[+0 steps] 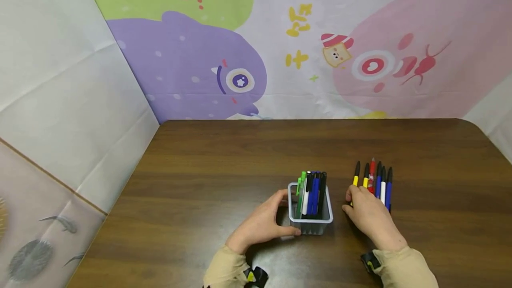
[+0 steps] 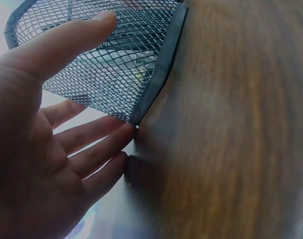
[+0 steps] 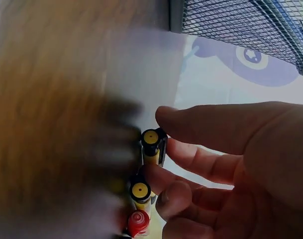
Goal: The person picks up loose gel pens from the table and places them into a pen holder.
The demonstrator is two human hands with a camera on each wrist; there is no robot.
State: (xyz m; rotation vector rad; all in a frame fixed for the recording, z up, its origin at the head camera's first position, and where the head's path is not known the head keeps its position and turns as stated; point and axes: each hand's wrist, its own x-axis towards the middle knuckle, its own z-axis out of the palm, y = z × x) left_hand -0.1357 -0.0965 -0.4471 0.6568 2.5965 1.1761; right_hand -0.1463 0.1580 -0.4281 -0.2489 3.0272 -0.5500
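L hand [image 1: 266, 221] wide round grey rect. mesh pen holder [image 1: 312, 227] on brown wood-grain tabletop [image 1: 192, 190]. R hand [image 1: 372, 217] narrow at leftmost black-and-yellow pen [image 1: 356, 178], prob. touching; can't confirm pinch.

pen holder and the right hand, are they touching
Apart. The head view shows it: a strip of bare brown table lies between the right side of the pen holder and the right hand.
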